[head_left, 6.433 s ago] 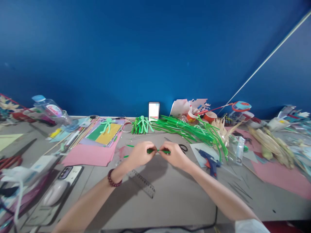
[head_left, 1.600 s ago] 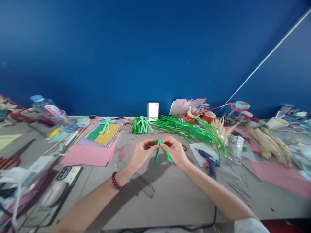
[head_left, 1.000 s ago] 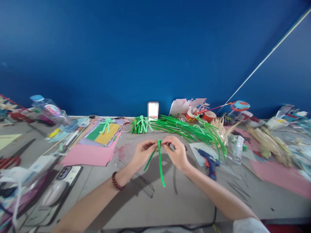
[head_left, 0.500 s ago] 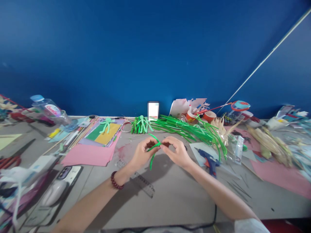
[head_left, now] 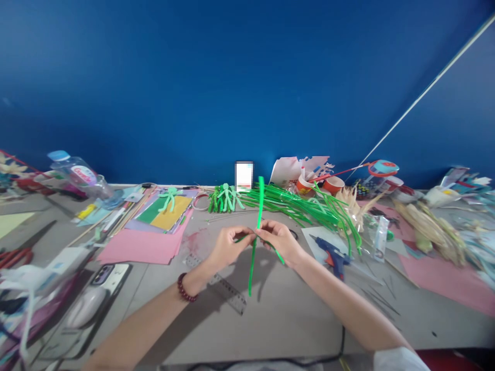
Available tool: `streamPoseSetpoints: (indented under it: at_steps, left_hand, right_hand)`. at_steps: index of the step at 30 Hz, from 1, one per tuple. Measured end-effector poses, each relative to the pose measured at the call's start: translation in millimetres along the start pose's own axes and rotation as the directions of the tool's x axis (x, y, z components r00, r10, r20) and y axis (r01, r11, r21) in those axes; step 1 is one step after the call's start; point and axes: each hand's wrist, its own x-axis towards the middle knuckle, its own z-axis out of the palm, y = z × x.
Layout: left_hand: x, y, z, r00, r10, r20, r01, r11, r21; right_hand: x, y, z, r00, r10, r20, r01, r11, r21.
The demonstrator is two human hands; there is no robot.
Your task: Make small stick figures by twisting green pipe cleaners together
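Observation:
Green pipe cleaners (head_left: 261,200) cross between my two hands above the middle of the table. One length points up past the fingertips, another hangs down, and one end sticks out below my right hand. My left hand (head_left: 231,245) pinches them from the left, close to the crossing. From the other side my right hand (head_left: 281,240) pinches them too, its thumb and fingers closed. The crossing itself is mostly covered by fingertips. Behind the hands lie a pile of loose green pipe cleaners (head_left: 294,201) and several small green pipe cleaner figures (head_left: 226,196).
A clear ruler (head_left: 228,293) lies under my left forearm. At the right is a blue glue gun (head_left: 333,255). Pink paper (head_left: 145,246), a phone (head_left: 110,275) and a mouse (head_left: 85,307) are at the left, with red-handled scissors (head_left: 15,257) farther out. A bottle (head_left: 79,172) lies behind.
The green pipe cleaners have turned in my fingers: one length now stands upright, and the lower end hangs longer. Another end now shows below my right hand. Both hands stay nearly in place.

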Motion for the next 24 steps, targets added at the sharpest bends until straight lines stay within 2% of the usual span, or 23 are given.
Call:
streamPoseSetpoints:
  at_steps: [3, 6, 10, 14, 19, 21, 24]
  left_hand:
    - [2.0, -2.4, -0.5, 0.997, -0.070, 0.033, 0.073, 0.992, -0.107]
    - [3.9, -1.9, -3.5, 0.996, -0.083, 0.033, 0.085, 0.993, -0.078]
    - [3.9, 3.1, -8.2, 0.998, 0.023, -0.063, -0.015, 0.992, 0.128]
    - [-1.4, 9.9, -7.8, 0.979, 0.133, -0.156, -0.090, 0.963, 0.253]
    - [-11.3, 14.8, -2.5, 0.962, 0.256, -0.099, -0.206, 0.913, 0.353]
    - [-13.1, 15.2, -1.8, 0.953, 0.293, -0.079, -0.247, 0.901, 0.357]
    - [-12.1, 15.8, -3.2, 0.941, 0.322, -0.105, -0.266, 0.894, 0.361]
  right_hand:
    - [0.5, 2.6, 0.1, 0.998, -0.057, -0.041, 0.054, 0.995, -0.081]
    - [0.7, 2.5, 0.0, 0.996, -0.064, -0.062, 0.061, 0.997, -0.054]
    - [1.7, 1.9, -1.4, 0.998, -0.058, -0.028, 0.058, 0.998, 0.009]
    - [2.6, 2.2, -2.8, 0.996, -0.087, -0.005, 0.087, 0.995, -0.056]
    - [1.4, -2.1, -0.7, 0.987, -0.123, -0.104, 0.115, 0.990, -0.083]
    - [0.9, -3.0, -0.1, 0.982, -0.133, -0.135, 0.127, 0.990, -0.056]
    - [0.3, -3.3, 0.7, 0.983, -0.123, -0.138, 0.127, 0.992, 0.020]
